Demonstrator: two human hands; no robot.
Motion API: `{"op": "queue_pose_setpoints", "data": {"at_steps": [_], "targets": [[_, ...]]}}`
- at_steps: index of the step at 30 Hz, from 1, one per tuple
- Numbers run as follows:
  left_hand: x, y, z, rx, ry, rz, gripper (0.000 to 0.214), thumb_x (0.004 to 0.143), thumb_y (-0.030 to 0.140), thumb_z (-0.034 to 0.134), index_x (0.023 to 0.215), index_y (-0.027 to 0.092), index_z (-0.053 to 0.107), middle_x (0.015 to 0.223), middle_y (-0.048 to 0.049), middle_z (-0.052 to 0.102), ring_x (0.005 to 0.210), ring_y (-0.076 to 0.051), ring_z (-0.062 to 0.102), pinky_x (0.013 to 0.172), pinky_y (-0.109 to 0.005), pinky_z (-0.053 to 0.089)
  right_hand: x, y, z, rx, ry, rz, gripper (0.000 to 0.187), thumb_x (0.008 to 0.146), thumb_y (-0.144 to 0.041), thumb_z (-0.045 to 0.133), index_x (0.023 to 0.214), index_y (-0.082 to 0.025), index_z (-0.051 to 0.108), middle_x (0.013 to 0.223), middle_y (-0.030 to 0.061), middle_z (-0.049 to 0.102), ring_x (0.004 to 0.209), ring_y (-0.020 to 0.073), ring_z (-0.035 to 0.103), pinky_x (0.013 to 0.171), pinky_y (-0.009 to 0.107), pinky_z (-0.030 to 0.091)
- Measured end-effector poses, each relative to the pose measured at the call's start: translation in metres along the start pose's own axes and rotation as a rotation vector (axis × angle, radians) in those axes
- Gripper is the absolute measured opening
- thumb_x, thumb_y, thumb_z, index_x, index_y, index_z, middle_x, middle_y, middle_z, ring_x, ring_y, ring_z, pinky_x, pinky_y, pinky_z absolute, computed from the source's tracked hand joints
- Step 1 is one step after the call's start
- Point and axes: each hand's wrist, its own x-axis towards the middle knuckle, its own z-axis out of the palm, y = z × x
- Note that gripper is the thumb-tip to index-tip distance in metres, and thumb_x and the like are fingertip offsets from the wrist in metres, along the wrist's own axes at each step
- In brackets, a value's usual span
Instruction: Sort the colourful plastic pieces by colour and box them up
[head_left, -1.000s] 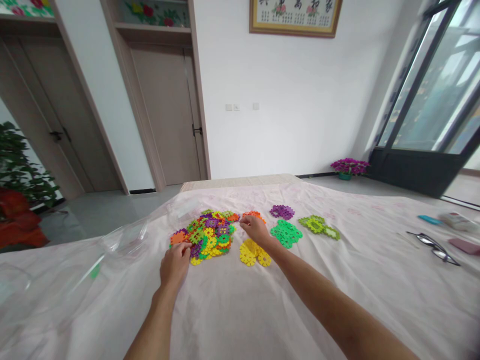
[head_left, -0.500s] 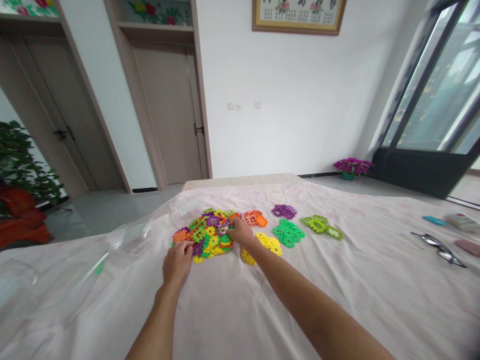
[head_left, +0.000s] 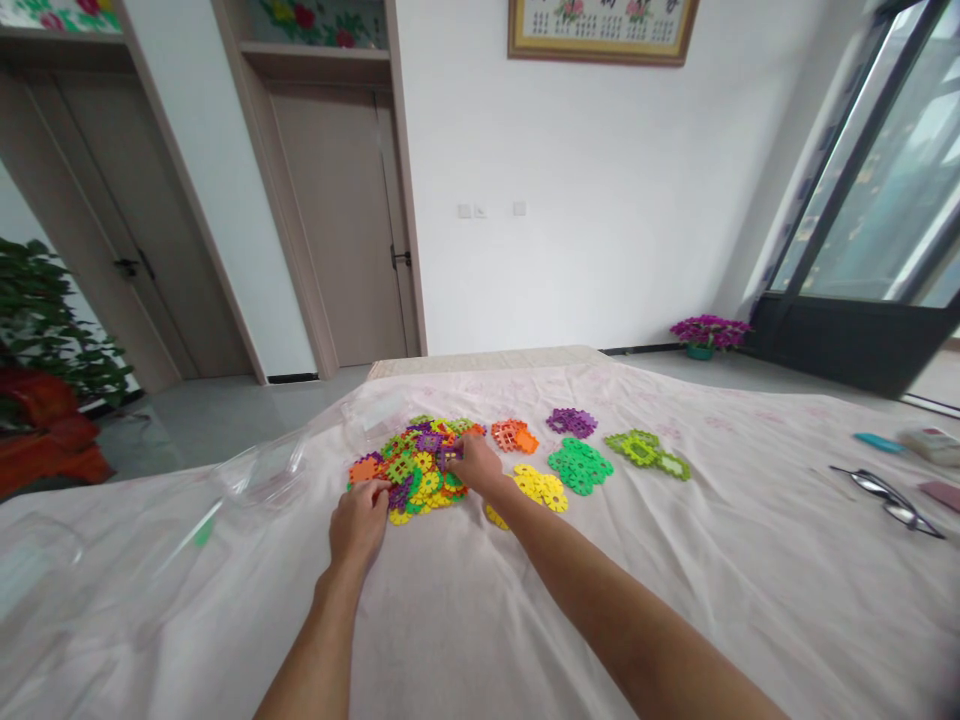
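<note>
A mixed pile of coloured plastic snowflake pieces (head_left: pixel 409 462) lies on a pale pink cloth (head_left: pixel 480 600). My right hand (head_left: pixel 474 462) rests on the pile's right side, its fingers pinched on a purple piece (head_left: pixel 448 456). My left hand (head_left: pixel 360 522) sits at the pile's near left edge, fingers curled against the pieces; what it holds, if anything, is hidden. To the right lie sorted groups: orange pieces (head_left: pixel 514 436), yellow pieces (head_left: pixel 536 486), dark green pieces (head_left: pixel 579 466), purple pieces (head_left: pixel 571 422) and light green pieces (head_left: pixel 643 450).
A clear plastic bag (head_left: pixel 255 478) lies left of the pile. Glasses (head_left: pixel 885 498), a teal object (head_left: pixel 874 440) and a small box (head_left: pixel 930 444) sit at the far right. Beyond the cloth are doors, a plant on the left and a flower pot by the glass door.
My right hand has moved left from the orange group onto the mixed pile and pinched a purple piece. My left hand has stayed at the pile's near edge.
</note>
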Motion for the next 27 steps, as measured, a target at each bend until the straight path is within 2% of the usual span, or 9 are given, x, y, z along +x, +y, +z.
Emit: {"op": "queue_pose_setpoints", "data": {"at_steps": [6,12,15,18,23,27], "targets": [[0.000,0.000,-0.001,0.012,-0.014,0.009,0.030,0.092,0.030,0.045,0.105,0.029,0.073,0.120,-0.0012,0.070,0.111,-0.022,0.061,0.092,-0.032,0.046,0.001,-0.009,-0.001,-0.087,-0.035,0.056,0.039,0.077,-0.033,0.067,0.113,-0.020,0.059,0.124,0.0132,0.056,0.097,0.0241,0.064,0.077,0.032,0.048],[0.000,-0.001,0.000,-0.004,-0.009,0.014,0.031,0.093,0.030,0.044,0.104,0.029,0.073,0.120,-0.0007,0.070,0.110,-0.022,0.061,0.090,-0.032,0.045,0.002,-0.006,-0.001,0.043,0.034,0.033,0.045,0.070,-0.028,0.074,0.112,-0.018,0.061,0.114,0.0102,0.064,0.101,0.0249,0.062,0.080,0.031,0.047],[-0.001,-0.001,0.000,-0.011,-0.005,0.017,0.031,0.093,0.031,0.044,0.104,0.029,0.073,0.119,-0.0013,0.070,0.109,-0.022,0.062,0.089,-0.031,0.045,0.004,-0.004,-0.004,0.257,0.050,-0.008,0.025,0.069,-0.020,0.073,0.094,-0.019,0.069,0.095,0.0048,0.069,0.092,0.0217,0.064,0.079,0.029,0.046],[-0.001,-0.001,0.000,-0.010,-0.001,0.020,0.031,0.093,0.032,0.044,0.105,0.029,0.072,0.119,-0.0015,0.069,0.110,-0.021,0.061,0.090,-0.031,0.045,0.008,0.002,-0.009,0.405,0.043,-0.016,0.006,0.073,-0.020,0.070,0.079,-0.019,0.070,0.076,0.0007,0.069,0.079,0.0180,0.065,0.073,0.026,0.048],[-0.001,-0.001,0.000,0.000,-0.006,0.000,0.031,0.093,0.032,0.044,0.106,0.029,0.072,0.120,-0.0019,0.069,0.109,-0.022,0.061,0.088,-0.031,0.045,0.011,0.031,-0.025,0.639,0.067,0.079,0.011,0.080,-0.027,0.063,0.076,-0.017,0.066,0.059,-0.0012,0.064,0.057,0.0133,0.064,0.057,0.022,0.052],[-0.001,0.000,0.000,0.006,0.005,-0.002,0.031,0.093,0.033,0.043,0.105,0.028,0.072,0.119,-0.0025,0.070,0.105,-0.022,0.062,0.086,-0.031,0.045,0.014,0.071,-0.052,0.818,0.178,0.181,0.013,0.075,-0.027,0.067,0.069,-0.016,0.062,0.050,-0.0015,0.059,0.049,0.0131,0.060,0.051,0.023,0.054]]}}
